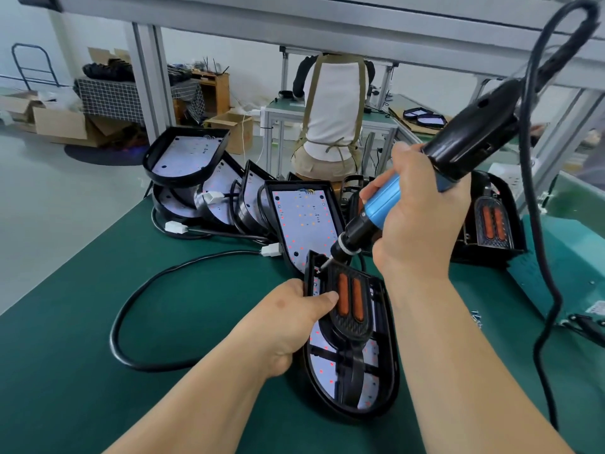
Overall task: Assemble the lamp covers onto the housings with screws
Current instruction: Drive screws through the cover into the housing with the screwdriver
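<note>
On the green bench mat (98, 355), directly before the operator, the housing (391, 339) is lying open face up with the lamp cover (352, 322) sitting inside it toward the far end; the left hand (288, 322) is gripping the housing's left wall, thumb pressing on the cover's edge, evidently pinning both parts so that neither is turning under torque. The right hand (422, 217) is wrapping its fingers round the blue barrel of the electric screwdriver (386, 208) and holding it tilted, with the bit (322, 267) bearing on the cover's far left corner; whether a screw is sitting under the bit cannot be determined, the point being too small to resolve.

Judgement: a corner fastening is being driven; the remaining fixing points on this cover are not showing heads that can be confirmed, so the unit is being treated as partly fastened at best.

Behind the work, open housings (304, 217) are leaning in a row within reach, apparently awaiting covers; units already carrying covers (491, 221) are standing to the right; a black cable (131, 306) is looping across the mat to the left, clear of the tool. Another person (334, 109) is working at a further bench.
</note>
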